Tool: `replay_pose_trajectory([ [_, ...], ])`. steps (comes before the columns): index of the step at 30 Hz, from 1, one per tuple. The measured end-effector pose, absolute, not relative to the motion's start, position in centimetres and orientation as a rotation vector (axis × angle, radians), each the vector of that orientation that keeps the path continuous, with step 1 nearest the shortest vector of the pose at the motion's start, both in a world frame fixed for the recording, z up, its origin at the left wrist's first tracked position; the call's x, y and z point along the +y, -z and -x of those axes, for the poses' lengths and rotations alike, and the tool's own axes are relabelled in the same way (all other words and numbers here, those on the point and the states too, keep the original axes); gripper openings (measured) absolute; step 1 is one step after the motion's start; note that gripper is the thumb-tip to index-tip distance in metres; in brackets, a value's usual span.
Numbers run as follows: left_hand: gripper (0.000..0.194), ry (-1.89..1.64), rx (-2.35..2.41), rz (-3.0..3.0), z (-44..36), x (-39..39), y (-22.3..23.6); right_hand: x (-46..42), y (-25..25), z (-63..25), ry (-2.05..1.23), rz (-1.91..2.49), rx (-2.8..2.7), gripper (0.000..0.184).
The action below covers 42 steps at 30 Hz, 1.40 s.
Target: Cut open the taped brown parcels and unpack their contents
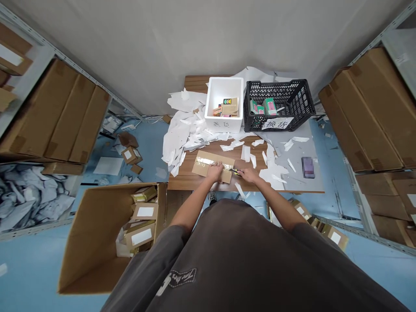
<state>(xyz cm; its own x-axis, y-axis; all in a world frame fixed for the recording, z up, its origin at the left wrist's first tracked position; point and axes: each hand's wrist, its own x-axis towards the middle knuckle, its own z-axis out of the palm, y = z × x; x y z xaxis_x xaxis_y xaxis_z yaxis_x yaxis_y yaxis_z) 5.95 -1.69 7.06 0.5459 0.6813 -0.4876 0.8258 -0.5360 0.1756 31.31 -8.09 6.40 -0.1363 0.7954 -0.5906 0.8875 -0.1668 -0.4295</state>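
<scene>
A flat brown cardboard parcel [208, 162] sealed with shiny clear tape lies on the wooden table [185, 180] near its front edge. My left hand [215, 172] rests on the parcel's near side, fingers curled down onto it. My right hand [249, 174] is just right of the parcel and grips a small utility knife [236, 172] with a yellow and dark body, its tip at the parcel's right end.
A white foam box [225, 125] and a black plastic crate [279, 123] with small items stand at the table's back. Torn white paper [185, 130] litters the table. A purple object [308, 167] lies right. An open carton [97, 242] of parcels stands at left; shelves hold large boxes.
</scene>
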Motion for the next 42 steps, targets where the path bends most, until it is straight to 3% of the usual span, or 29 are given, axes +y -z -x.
replay_pose_trajectory([
  [9, 0.104, 0.531, 1.191, -2.404, -6.1, -1.3, -7.3, -12.7, -5.5, -30.7, 1.671, -2.164, 1.703, 0.059],
  [13, 0.097, 0.413, 1.285, -2.336, -5.6, 0.3, -7.1, -14.9, -5.6, -32.1, 1.753, -2.298, 1.546, 0.070],
  [15, 0.110, 0.419, 1.320, -2.327, -5.6, 1.6, -6.6, -15.4, -5.8, -32.7, 1.752, -2.368, 1.497, 0.074],
  [19, 0.137, 0.467, 1.348, -2.329, -5.7, 3.3, -5.1, -14.8, -6.2, -31.9, 1.584, -2.422, 1.692, 0.054],
  [22, 0.127, 0.445, 1.342, -2.336, -5.3, 3.5, -4.4, -14.0, -6.4, -30.2, 1.435, -2.387, 1.879, 0.043],
  [27, 0.099, 0.302, 1.283, -2.378, -3.6, 2.5, -4.2, -13.6, -7.2, -28.1, 1.082, -2.281, 1.902, 0.046],
  [31, 0.097, 0.259, 1.263, -2.448, -3.2, 1.8, -4.0, -13.4, -7.4, -26.4, 0.867, -2.196, 1.889, 0.048],
  [36, 0.095, 0.246, 1.226, -2.474, -3.1, 1.6, -3.8, -13.2, -6.4, -25.6, 0.856, -2.199, 1.841, 0.043],
  [42, 0.095, 0.197, 1.236, -2.476, -2.9, 1.4, -3.6, -15.2, -6.1, -32.6, 0.754, -2.688, 1.388, 0.047],
])
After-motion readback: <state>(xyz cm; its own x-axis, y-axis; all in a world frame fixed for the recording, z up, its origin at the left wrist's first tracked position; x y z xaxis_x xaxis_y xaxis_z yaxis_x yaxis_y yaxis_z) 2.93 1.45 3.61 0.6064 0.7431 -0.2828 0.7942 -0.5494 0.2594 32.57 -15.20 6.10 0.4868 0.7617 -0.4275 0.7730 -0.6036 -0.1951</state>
